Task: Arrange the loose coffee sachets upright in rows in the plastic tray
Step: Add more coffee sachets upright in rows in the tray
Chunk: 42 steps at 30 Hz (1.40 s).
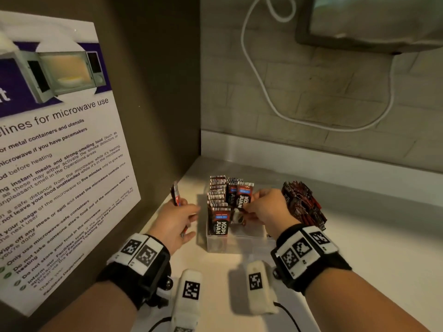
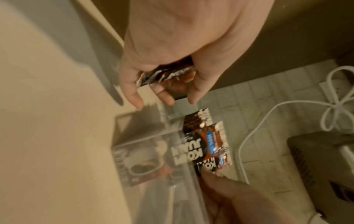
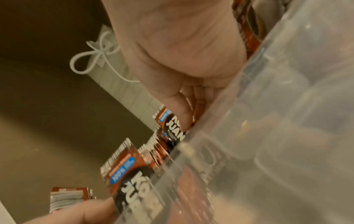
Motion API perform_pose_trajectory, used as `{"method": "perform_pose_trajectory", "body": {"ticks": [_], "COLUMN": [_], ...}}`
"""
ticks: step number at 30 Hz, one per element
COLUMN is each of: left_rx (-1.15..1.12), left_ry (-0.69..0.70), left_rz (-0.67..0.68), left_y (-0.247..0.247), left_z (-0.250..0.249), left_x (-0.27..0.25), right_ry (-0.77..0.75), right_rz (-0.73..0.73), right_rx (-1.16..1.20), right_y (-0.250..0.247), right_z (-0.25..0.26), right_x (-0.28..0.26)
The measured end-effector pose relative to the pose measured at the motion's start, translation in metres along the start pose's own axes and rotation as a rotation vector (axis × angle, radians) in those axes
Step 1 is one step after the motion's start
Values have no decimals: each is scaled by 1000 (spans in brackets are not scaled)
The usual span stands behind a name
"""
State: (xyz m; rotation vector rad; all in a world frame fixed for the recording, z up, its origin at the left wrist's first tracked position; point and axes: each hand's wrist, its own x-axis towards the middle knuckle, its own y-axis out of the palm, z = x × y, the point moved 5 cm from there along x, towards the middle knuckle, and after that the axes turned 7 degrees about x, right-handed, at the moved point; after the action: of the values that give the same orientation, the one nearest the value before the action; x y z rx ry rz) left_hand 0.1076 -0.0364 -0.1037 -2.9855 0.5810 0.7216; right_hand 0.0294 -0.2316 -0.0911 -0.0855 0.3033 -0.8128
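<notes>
A clear plastic tray (image 1: 239,243) stands on the pale counter. Several black-and-red coffee sachets (image 1: 219,195) stand upright in rows at its far left. My right hand (image 1: 261,209) reaches over the tray and pinches one upright sachet (image 1: 244,196) in the second row; the right wrist view shows its thumb (image 3: 186,121) pressed on that sachet (image 3: 173,126) at the tray wall (image 3: 249,121). Left of the tray, my left hand (image 1: 177,219) holds a few sachets (image 1: 176,194) on edge; in the left wrist view that bundle (image 2: 164,74) lies in the curled fingers (image 2: 134,97).
A loose heap of sachets (image 1: 303,204) lies right of the tray. A dark side wall with a microwave notice (image 1: 55,152) closes the left. A tiled back wall with a white cable (image 1: 263,92) and an appliance (image 1: 374,22) stand behind. Bare counter (image 1: 371,248) stretches to the right.
</notes>
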Motion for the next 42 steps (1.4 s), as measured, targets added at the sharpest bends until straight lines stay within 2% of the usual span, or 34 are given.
{"method": "perform_pose_trajectory", "body": {"ticks": [3,11,32,42], "left_rx": [1,-17,-2,10], "left_ry": [-18,-51,-57,-67], "left_rz": [49,159,132,129], "left_y": [3,9,10,9], "left_z": [14,18,17,18], "left_x": [4,4,1,3], "right_ry": [32,10,-99,-96], "right_rz": [41,-52,-68,-71], "right_rx": [-60,42,-16,-37], "right_y": [12,18,21,20], "right_z": [-6,-13,-14,-14], "right_x": [3,9,9,10]}}
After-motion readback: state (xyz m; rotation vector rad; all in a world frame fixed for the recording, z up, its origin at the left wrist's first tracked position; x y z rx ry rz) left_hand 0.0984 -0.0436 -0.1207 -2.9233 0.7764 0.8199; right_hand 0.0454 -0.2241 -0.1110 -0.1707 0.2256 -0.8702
